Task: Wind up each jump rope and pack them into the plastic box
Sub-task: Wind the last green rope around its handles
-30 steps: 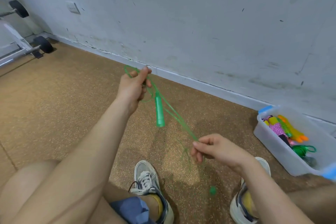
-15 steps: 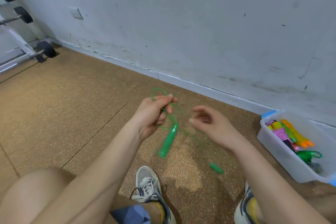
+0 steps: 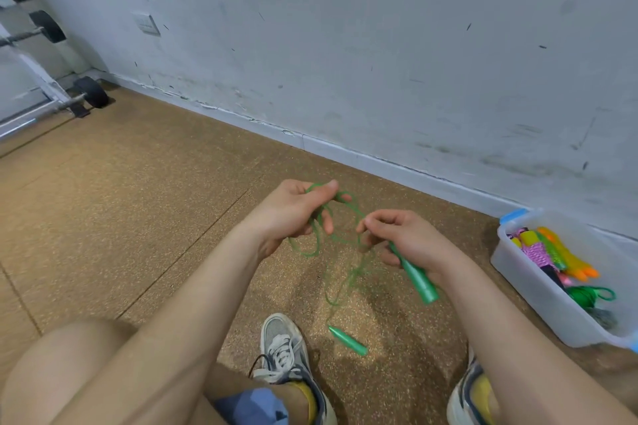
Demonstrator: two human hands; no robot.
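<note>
- Gripping a tapered green plastic handle (image 3: 419, 281) in its curled fingers, the right hand (image 3: 404, 238) now holds what dangled under the left hand half a second ago, when the right was reaching in open.
- The left hand (image 3: 293, 214) pinches several loops of the thin green plastic jump rope (image 3: 305, 253) between thumb and fingers, and the loops hang below its palm.
- Both hands sit close together above the speckled brown floor (image 3: 138, 200); a second ago they were spread well apart with the cord stretched between them.
- Loose cord trails down to the second green handle (image 3: 347, 342), which lies on the floor just beyond the grey sneaker (image 3: 286, 345).
- The coil looks only begun. With one handle secured, the slack can probably be wound on next, so this rope is not ready to pack.
- The translucent plastic box with blue clips (image 3: 538, 304) stands at the floor's right edge beside the wall, already holding pink, yellow, orange and green wound ropes (image 3: 552, 255).
</note>
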